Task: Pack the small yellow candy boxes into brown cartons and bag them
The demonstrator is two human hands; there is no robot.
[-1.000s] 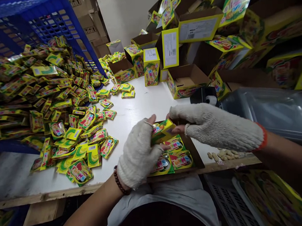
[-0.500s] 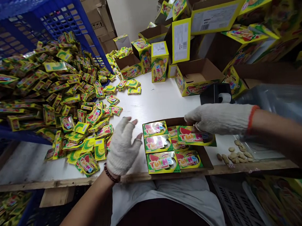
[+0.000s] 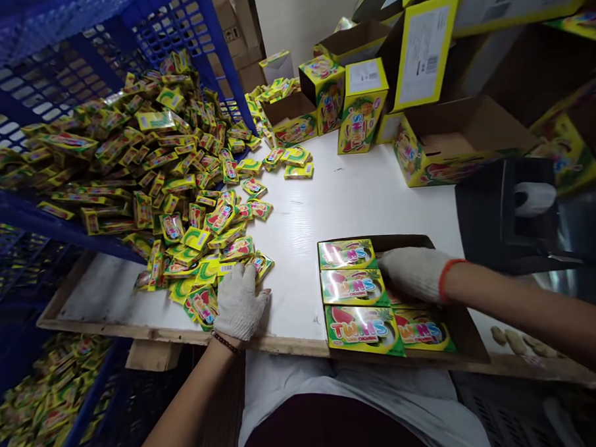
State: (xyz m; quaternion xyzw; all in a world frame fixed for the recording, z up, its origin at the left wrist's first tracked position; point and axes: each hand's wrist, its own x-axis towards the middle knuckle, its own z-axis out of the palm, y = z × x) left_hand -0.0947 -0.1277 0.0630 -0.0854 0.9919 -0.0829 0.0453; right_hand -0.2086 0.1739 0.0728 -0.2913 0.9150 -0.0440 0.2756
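Note:
In a white knitted glove, my left hand [image 3: 239, 302] rests at the near edge of a heap of small yellow-green candy boxes [image 3: 203, 305]. Its thumb is spread from the fingers, whose tips touch the boxes. My right hand [image 3: 413, 272], also gloved, reaches down into an open display carton [image 3: 473, 334] on the table in front of me. Its fingers are hidden inside, so any box in them does not show. "TWINS" candy boxes [image 3: 355, 287] fill the carton's left column, and another candy box [image 3: 424, 330] lies at the near right.
A blue plastic crate [image 3: 237, 74] piled with candy boxes stands on the left. Empty display cartons [image 3: 460, 147] and upright cartons [image 3: 363, 108] line the back. At right are a black tape dispenser [image 3: 505, 208] and pale pebble-like pieces [image 3: 513, 340] near the table edge.
My right hand has lowered into the carton; the candy box it held above the carton is now out of sight. My left hand has moved left onto the loose boxes. The view has shifted.

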